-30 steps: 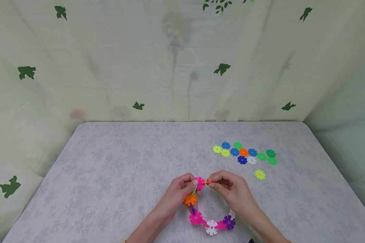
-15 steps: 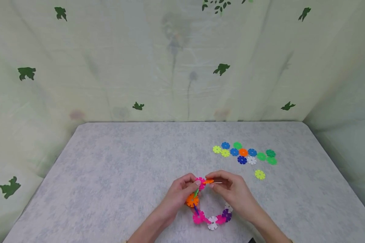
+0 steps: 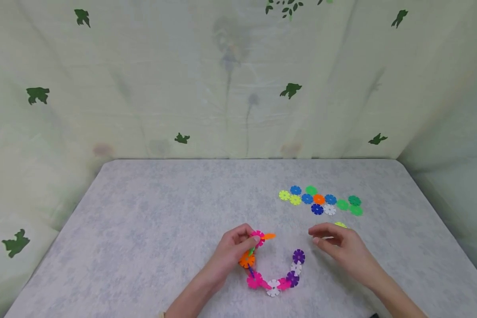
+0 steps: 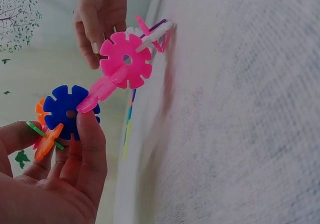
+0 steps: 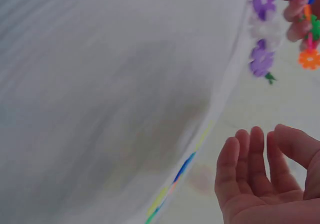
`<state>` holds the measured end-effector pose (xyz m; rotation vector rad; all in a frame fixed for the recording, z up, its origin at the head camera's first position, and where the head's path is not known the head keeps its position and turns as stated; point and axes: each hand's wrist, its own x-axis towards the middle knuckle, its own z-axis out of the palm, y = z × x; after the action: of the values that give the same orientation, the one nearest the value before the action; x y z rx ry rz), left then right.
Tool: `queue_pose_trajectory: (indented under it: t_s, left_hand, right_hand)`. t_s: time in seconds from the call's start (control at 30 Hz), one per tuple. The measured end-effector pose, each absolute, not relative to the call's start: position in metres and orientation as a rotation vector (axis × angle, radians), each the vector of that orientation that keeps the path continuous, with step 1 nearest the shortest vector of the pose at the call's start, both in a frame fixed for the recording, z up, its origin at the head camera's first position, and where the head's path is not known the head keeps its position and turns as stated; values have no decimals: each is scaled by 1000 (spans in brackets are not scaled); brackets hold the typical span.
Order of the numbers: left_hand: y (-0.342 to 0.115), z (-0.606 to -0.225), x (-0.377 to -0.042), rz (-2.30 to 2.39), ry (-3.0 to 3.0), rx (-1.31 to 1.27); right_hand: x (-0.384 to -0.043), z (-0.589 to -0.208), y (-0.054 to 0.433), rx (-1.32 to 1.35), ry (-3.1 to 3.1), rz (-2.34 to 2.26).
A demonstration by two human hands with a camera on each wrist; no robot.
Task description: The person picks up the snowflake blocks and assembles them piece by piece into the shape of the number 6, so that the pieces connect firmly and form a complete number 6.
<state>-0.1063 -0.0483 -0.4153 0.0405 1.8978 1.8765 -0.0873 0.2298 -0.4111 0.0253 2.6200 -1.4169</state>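
A curved chain of notched, flower-shaped interlocking discs [image 3: 273,288] runs from my left hand [image 3: 231,248] round to a purple disc [image 3: 298,256] at its other end. My left thumb and fingers pinch a pink disc [image 3: 258,239] near the upper left end. From that disc an orange disc [image 3: 269,236] sticks out to the right. In the left wrist view a blue disc [image 4: 66,109] is by the left thumb. My right hand [image 3: 343,249] hovers to the right of the chain, fingers loosely bent, nothing between them. The right wrist view shows this hand [image 5: 270,176] bare too.
Several loose discs in yellow, blue, green, orange and white lie flat beyond the hands, around an orange disc [image 3: 319,199]. A yellow disc [image 3: 340,225] is partly hidden behind the right hand. The grey table [image 3: 163,198] ends at a patterned curtain [image 3: 238,79].
The right hand has let go of the orange disc at the chain's end and moved right. The purple end disc now shows. The left hand keeps its pinch, nearly in the same spot.
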Motion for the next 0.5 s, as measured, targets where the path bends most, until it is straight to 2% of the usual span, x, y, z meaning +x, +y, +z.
queue_pose_trajectory:
  t_s: [0.5]
  left_hand:
    - [-47,-414,-104,1875,1879,27]
  right_hand:
    - [-109,-423,315,-203,2775,-1004]
